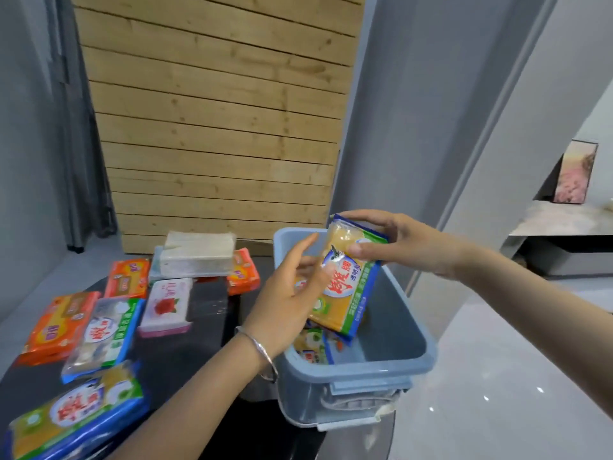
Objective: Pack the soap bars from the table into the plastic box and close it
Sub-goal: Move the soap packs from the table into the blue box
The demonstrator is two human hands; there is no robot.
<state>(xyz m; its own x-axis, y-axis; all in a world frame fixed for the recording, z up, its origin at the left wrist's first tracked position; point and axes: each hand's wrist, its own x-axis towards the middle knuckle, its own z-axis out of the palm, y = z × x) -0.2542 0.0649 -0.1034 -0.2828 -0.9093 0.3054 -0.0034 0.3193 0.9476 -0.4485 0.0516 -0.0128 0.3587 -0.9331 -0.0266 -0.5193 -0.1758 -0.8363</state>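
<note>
Overhead-ish vantage, looking down on a dark, glossy table [205, 330] with a rounded edge.

Right hand [394, 242]: closed on the top end of a yellow soap pack [348, 287] with blue and green borders, fingers over the upper edge, thumb on the face. Pack held tilted above the open blue plastic box [391, 336], its lower end dipping inside the rim.

Left hand [292, 293]: fingers spread, resting against the pack's left side, not clearly clamped. Silver bangle [262, 351] on that wrist.

Box sits at the table's right edge. More wrapped soap [313, 346] already lies at its bottom. A latch handle shows on the near wall. Box lid not identified.

Left on the table, unpacked:
- yellow and blue pack [76, 416] nearest, at the lower left corner
- clear pack with green and blue trim [102, 336]
- orange pack [56, 327] just left of it
- pink and white bar with a red flower [167, 307]
- orange pack [127, 277] farther back
- orange pack [243, 270] beside the box
- pale translucent-wrapped block [197, 254] stacked on something at the rear

Room: slatted wooden panel [215, 111] leaning upright behind the table; grey walls; dark curtain [79, 127] at left. Pale shiny floor at right. Low cabinet [564, 234] in the far right corner with a framed pinkish picture [575, 174] propped on top.
</note>
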